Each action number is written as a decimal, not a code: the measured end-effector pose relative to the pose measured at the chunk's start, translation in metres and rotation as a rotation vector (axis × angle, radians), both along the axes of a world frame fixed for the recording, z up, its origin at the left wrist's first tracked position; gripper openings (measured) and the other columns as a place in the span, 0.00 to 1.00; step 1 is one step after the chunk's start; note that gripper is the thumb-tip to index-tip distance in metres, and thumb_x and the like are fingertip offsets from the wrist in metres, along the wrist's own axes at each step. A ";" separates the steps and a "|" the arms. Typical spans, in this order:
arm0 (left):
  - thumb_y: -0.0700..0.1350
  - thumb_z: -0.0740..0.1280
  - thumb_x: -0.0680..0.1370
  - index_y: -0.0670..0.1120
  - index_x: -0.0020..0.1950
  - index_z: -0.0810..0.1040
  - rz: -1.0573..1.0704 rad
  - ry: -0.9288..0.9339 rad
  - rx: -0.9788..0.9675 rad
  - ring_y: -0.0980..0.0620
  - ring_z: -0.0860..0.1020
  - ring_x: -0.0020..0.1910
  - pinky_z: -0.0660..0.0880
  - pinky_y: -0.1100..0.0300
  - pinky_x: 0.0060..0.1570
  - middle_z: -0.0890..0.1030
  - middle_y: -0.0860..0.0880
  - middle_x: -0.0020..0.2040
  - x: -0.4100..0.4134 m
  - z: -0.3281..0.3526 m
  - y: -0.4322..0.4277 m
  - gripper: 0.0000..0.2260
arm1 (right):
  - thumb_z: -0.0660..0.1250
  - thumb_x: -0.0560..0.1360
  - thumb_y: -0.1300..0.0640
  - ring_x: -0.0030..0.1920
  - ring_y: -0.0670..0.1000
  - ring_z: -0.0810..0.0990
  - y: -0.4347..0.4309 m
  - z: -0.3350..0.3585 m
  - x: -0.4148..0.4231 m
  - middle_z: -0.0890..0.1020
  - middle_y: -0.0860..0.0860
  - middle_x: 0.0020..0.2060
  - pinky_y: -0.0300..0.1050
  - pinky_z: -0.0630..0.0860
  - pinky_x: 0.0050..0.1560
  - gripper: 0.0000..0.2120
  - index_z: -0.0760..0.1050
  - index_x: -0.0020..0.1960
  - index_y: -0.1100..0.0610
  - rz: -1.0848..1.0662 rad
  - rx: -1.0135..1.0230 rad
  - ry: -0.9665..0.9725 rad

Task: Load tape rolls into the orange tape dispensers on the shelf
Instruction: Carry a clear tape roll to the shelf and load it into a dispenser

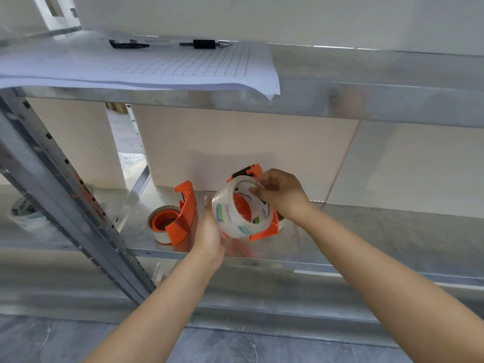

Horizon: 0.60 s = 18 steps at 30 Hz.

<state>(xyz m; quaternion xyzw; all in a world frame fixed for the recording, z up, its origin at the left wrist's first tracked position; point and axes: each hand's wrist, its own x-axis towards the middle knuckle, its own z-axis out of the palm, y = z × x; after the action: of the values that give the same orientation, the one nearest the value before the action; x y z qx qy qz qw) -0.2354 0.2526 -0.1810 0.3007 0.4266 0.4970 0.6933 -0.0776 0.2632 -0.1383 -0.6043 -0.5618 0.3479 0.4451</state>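
A clear tape roll [230, 213] sits on the hub of an orange tape dispenser [264, 229] above the lower metal shelf [366, 231]. My left hand [209, 231] cups the roll's left side from below. My right hand [280, 192] pinches the roll's upper right rim, fingers partly over the dispenser's top. To the left, a second orange dispenser [183, 213] stands on the shelf with a tape roll [159, 231] around its hub.
A slanted metal upright [65, 195] runs left of the hands. More tape rolls [25, 213] lie far left, behind it. The upper shelf carries grid paper [157, 66], a pen [128, 44] and a marker [207, 44]. Pale wall panels back the shelf.
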 end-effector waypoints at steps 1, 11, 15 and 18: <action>0.61 0.50 0.80 0.49 0.54 0.80 0.021 -0.040 -0.004 0.54 0.84 0.46 0.80 0.61 0.40 0.86 0.49 0.48 -0.005 0.003 -0.001 0.24 | 0.73 0.69 0.59 0.33 0.38 0.79 0.001 -0.002 -0.007 0.81 0.43 0.35 0.27 0.74 0.32 0.09 0.74 0.37 0.48 -0.029 -0.011 -0.011; 0.65 0.54 0.75 0.59 0.46 0.84 -0.023 -0.038 0.210 0.59 0.83 0.50 0.75 0.56 0.54 0.86 0.56 0.49 -0.017 0.009 -0.004 0.20 | 0.69 0.72 0.54 0.37 0.60 0.85 0.000 -0.018 -0.026 0.80 0.55 0.29 0.59 0.81 0.50 0.14 0.68 0.34 0.58 -0.191 -0.412 0.092; 0.64 0.70 0.66 0.45 0.56 0.79 -0.099 0.060 0.359 0.51 0.84 0.43 0.82 0.52 0.46 0.84 0.47 0.45 -0.015 0.013 -0.009 0.28 | 0.62 0.77 0.52 0.21 0.47 0.79 -0.010 -0.020 -0.037 0.80 0.53 0.23 0.39 0.80 0.27 0.13 0.73 0.42 0.61 -0.005 -0.654 0.204; 0.50 0.69 0.69 0.47 0.55 0.76 -0.114 0.124 0.386 0.52 0.84 0.43 0.81 0.55 0.45 0.84 0.49 0.45 -0.016 0.012 -0.012 0.16 | 0.57 0.78 0.54 0.16 0.45 0.75 -0.014 -0.018 -0.042 0.77 0.55 0.26 0.33 0.71 0.18 0.13 0.73 0.44 0.62 0.016 -0.688 0.088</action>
<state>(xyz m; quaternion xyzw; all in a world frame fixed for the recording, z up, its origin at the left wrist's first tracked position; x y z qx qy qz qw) -0.2511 0.2404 -0.1693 0.4814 0.3475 0.5102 0.6222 -0.1200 0.2492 -0.1564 -0.6988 -0.3965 0.5464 0.2364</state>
